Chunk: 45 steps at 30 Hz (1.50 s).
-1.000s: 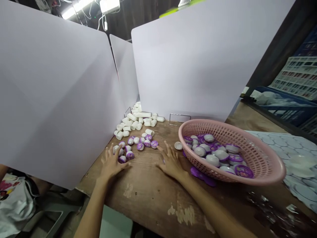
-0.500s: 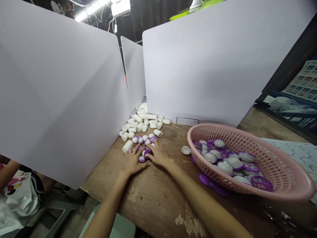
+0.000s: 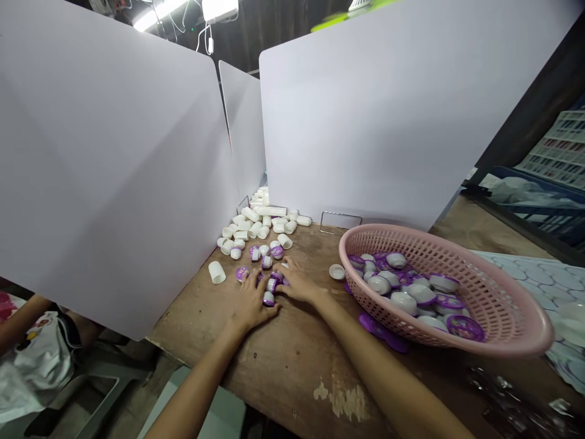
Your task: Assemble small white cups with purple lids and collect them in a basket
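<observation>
I see small, round, white-and-purple plastic-looking pots between two bare hands.
The left hand and right hand have bent, part-spread fingers; I can't tell if they grip any. Smooth round sides could let pots roll over the scuffed brown wooden table if pushed hard, maybe into the shiny white hollow tubes.

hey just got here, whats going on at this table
A person has both bare hands low over the wooden table, with small white-and-purple pieces between the left hand and the right hand; whether either grips one is unclear. Beyond them lies a pile of white tubes. To the right, a pink basket holds larger white-and-purple pieces.
</observation>
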Motion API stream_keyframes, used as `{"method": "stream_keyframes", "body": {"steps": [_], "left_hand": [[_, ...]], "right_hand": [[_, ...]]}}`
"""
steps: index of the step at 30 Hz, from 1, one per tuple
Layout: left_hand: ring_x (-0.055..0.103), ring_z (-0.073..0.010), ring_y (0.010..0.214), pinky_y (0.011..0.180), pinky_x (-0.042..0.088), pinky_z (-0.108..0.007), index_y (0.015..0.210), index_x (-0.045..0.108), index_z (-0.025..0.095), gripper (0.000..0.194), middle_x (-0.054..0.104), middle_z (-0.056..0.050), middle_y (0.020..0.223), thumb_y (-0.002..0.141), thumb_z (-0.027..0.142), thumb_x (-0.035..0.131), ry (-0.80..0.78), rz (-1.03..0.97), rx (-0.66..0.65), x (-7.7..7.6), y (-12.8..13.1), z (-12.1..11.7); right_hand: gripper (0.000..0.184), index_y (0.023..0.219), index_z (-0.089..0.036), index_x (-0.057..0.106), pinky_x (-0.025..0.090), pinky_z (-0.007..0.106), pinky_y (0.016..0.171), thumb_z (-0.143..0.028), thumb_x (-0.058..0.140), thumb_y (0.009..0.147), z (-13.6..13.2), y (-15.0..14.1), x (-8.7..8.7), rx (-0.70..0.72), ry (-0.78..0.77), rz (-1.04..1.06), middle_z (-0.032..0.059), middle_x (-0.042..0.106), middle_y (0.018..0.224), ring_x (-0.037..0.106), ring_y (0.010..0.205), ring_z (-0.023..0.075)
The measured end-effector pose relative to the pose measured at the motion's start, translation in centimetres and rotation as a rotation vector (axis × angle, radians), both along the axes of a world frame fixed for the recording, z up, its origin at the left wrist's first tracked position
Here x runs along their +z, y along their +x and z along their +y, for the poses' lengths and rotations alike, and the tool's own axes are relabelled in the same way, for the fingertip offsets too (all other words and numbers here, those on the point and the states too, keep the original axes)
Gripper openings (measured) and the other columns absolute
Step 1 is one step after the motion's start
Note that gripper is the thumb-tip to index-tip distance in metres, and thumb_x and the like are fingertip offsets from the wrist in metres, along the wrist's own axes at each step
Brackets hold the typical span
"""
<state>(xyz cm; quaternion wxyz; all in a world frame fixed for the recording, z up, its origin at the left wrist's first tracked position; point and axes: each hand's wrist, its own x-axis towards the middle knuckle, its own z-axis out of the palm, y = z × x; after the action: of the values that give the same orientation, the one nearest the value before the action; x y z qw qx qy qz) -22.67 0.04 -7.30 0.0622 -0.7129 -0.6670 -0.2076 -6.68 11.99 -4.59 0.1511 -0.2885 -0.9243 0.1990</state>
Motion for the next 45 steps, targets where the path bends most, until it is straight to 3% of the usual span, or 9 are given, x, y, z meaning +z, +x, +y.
{"method": "stream_keyframes", "body": {"steps": [5,12,22,28,33,36,39,42,45], "left_hand": [[0.041,-0.037,0.131,0.112,0.033,-0.056,0.136,0.047,0.02,0.077,0.045,-0.017,0.138,0.069,0.049,0.072,0.028,-0.023,-0.029,0.4,1.4,0.8],[0.048,-0.0332,0.121,0.106,0.042,-0.049,0.127,0.053,0.02,0.063,0.054,-0.013,0.127,0.07,0.04,0.069,0.064,-0.024,-0.008,0.8,2.5,2.5],[0.043,-0.0369,0.13,0.111,0.039,-0.05,0.131,0.051,0.018,0.072,0.063,-0.01,0.126,0.069,0.049,0.07,-0.033,-0.033,-0.009,1.3,2.1,2.6],[0.05,-0.0335,0.121,0.116,0.033,-0.051,0.124,0.061,0.024,0.057,0.065,-0.008,0.12,0.074,0.051,0.067,-0.01,0.058,-0.068,1.2,2.3,2.6],[0.05,-0.0365,0.12,0.109,0.04,-0.052,0.119,0.063,0.023,0.054,0.064,-0.011,0.12,0.073,0.05,0.068,0.041,0.071,-0.057,0.9,2.5,2.1],[0.051,-0.035,0.119,0.105,0.044,-0.05,0.116,0.062,0.02,0.048,0.065,-0.011,0.118,0.075,0.044,0.068,0.129,-0.037,-0.057,0.6,2.2,2.2],[0.058,-0.0281,0.11,0.1,0.048,-0.045,0.112,0.059,0.02,0.04,0.066,-0.009,0.112,0.077,0.038,0.067,0.276,-0.344,-0.009,1.8,3.1,2.9],[0.062,-0.0236,0.102,0.095,0.05,-0.041,0.112,0.057,0.021,0.04,0.067,-0.007,0.108,0.077,0.035,0.068,0.388,-0.663,-0.029,5.3,6.8,4.2],[0.063,-0.0235,0.102,0.094,0.051,-0.039,0.112,0.058,0.02,0.046,0.068,-0.008,0.109,0.071,0.034,0.074,0.401,-0.739,-0.254,9.5,13.0,6.0]], "right_hand": [[0.046,0.131,-0.026,0.053,0.036,0.041,0.107,-0.022,0.056,0.085,-0.9,1.3,-0.1,-0.071,-0.011,0.002,0.0111,0.043,0.135,0.043,0.128,0.0255],[0.047,0.131,-0.025,0.051,0.045,0.04,0.091,-0.018,0.05,0.084,-2.9,0.1,1.5,-0.384,0.003,-0.128,0.0182,0.043,0.134,0.056,0.111,0.0305],[0.048,0.135,-0.033,0.047,0.047,0.035,0.083,-0.022,0.05,0.088,-2.3,-0.9,2.2,-0.404,-0.076,-0.238,0.0144,0.048,0.13,0.062,0.107,0.0279],[0.046,0.137,-0.03,0.047,0.049,0.036,0.083,-0.024,0.046,0.091,-3.0,0.2,1.7,-0.555,-0.064,-0.18,0.0175,0.038,0.139,0.065,0.102,0.0271],[0.049,0.136,-0.031,0.049,0.05,0.033,0.086,-0.021,0.051,0.088,-4.2,1.1,1.6,-0.64,-0.032,-0.029,0.013,0.034,0.143,0.064,0.102,0.0238],[0.05,0.134,-0.032,0.052,0.051,0.035,0.086,-0.019,0.053,0.086,-5.1,1.3,3.8,-0.604,0.036,0.056,0.0125,0.033,0.144,0.062,0.106,0.0254],[0.051,0.136,-0.032,0.052,0.051,0.037,0.087,-0.018,0.051,0.087,-5.8,3.0,8.6,-0.595,0.175,0.134,0.013,0.031,0.146,0.056,0.114,0.0291],[0.049,0.132,-0.028,0.055,0.053,0.036,0.08,-0.016,0.05,0.085,-5.6,7.5,13.4,-0.753,0.272,0.161,0.0148,0.033,0.142,0.06,0.103,0.0274],[0.044,0.126,-0.025,0.06,0.052,0.037,0.07,-0.021,0.054,0.083,-4.1,13.9,14.4,-0.98,0.225,0.06,0.0168,0.042,0.13,0.065,0.085,0.024]]}}
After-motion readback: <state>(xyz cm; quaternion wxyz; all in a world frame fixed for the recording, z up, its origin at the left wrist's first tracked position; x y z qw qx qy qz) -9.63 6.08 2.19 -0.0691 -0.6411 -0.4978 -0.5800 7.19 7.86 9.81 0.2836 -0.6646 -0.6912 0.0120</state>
